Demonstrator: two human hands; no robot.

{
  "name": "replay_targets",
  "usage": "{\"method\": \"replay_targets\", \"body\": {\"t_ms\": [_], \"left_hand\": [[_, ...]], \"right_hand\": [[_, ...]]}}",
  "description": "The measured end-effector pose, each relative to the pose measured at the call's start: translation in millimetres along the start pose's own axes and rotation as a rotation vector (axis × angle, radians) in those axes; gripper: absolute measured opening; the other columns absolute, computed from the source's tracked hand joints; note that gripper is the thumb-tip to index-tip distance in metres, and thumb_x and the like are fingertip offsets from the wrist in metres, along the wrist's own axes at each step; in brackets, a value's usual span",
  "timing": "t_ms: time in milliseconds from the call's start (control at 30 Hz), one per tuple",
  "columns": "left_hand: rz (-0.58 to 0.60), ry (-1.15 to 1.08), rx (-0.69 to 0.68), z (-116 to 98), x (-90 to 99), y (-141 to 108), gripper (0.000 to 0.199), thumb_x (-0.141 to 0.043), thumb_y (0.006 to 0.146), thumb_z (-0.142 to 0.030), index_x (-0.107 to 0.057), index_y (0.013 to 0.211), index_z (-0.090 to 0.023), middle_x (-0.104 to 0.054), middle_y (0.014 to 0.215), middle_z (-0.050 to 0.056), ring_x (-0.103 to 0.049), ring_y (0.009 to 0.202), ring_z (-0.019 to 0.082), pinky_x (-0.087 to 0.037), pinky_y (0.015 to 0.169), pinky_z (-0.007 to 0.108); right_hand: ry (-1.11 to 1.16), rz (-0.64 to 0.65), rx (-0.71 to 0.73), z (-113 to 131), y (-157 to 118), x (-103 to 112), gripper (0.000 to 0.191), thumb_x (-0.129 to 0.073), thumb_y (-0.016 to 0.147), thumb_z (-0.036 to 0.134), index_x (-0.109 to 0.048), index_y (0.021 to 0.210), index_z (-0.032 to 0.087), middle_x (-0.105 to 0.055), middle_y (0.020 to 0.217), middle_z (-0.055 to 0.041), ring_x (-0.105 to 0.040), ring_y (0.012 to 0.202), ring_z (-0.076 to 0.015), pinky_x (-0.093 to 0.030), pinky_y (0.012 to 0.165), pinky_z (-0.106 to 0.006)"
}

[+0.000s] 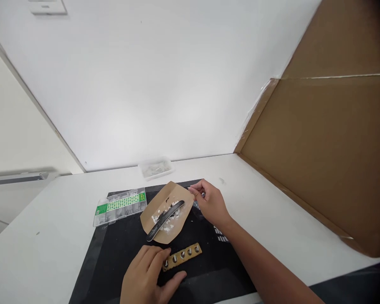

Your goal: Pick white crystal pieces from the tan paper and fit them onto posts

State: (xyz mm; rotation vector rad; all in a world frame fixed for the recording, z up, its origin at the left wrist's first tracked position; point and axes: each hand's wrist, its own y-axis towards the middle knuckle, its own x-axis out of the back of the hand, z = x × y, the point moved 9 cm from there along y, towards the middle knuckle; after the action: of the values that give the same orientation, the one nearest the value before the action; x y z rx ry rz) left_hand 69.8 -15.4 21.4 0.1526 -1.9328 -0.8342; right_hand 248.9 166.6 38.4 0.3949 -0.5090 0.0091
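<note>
My left hand point(147, 272) lies at the left end of a yellow-brown strip point(186, 255) that carries several small dark round stands with pale pegs. Its fingers and thumb are spread on either side of the strip, and a fingertip rests by its upper edge. At the right corner of a folded brown paper tray point(153, 204), my right hand point(210, 202) has thumb and fingers pinched together; what they grip is too small to make out. White chips point(169, 227) are scattered in the tray, and a black curved nail file point(164, 220) lies across it.
A clear compartment case point(122, 205) with a green label sits left of the tray, on the edge of the black mat point(114, 257). Behind stands an open clear plastic box point(156, 168) by the wall. A cardboard panel point(319, 156) borders the right side.
</note>
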Motion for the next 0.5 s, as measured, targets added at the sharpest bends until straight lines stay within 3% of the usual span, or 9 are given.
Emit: {"method": "replay_targets", "body": {"t_ms": [100,233,500], "left_hand": [[0.048,-0.029,-0.008,-7.6,4.2,9.2,0.035,-0.075,0.086,-0.037,-0.063,0.113,-0.019,-0.068,0.094,0.010,-0.066,0.084,0.023,-0.058,0.069,0.033],[0.135,-0.034,0.014,-18.3,-7.9,16.6,0.024,-0.066,0.091,-0.027,-0.062,0.113,-0.020,-0.065,0.098,0.010,-0.065,0.088,0.023,-0.057,0.072,0.035],[0.078,0.028,0.176,-17.9,-25.0,6.1,0.018,-0.062,0.093,-0.029,-0.064,0.108,-0.019,-0.064,0.093,0.008,-0.063,0.082,0.023,-0.052,0.069,0.036]], "right_hand": [[-0.020,0.001,0.011,1.6,-0.7,-1.2,0.017,-0.058,0.096,0.038,-0.063,0.088,0.024,-0.071,0.084,-0.0008,-0.065,0.076,-0.0190,-0.048,0.070,-0.032],[-0.027,0.015,0.027,5.4,-1.9,-3.2,0.016,-0.058,0.096,0.036,-0.063,0.088,0.023,-0.071,0.085,-0.0008,-0.065,0.076,-0.0188,-0.048,0.071,-0.032],[-0.014,0.017,0.059,9.9,-3.9,-1.9,0.015,-0.057,0.097,0.034,-0.063,0.089,0.023,-0.072,0.086,-0.0018,-0.066,0.078,-0.0190,-0.049,0.072,-0.032]]}}
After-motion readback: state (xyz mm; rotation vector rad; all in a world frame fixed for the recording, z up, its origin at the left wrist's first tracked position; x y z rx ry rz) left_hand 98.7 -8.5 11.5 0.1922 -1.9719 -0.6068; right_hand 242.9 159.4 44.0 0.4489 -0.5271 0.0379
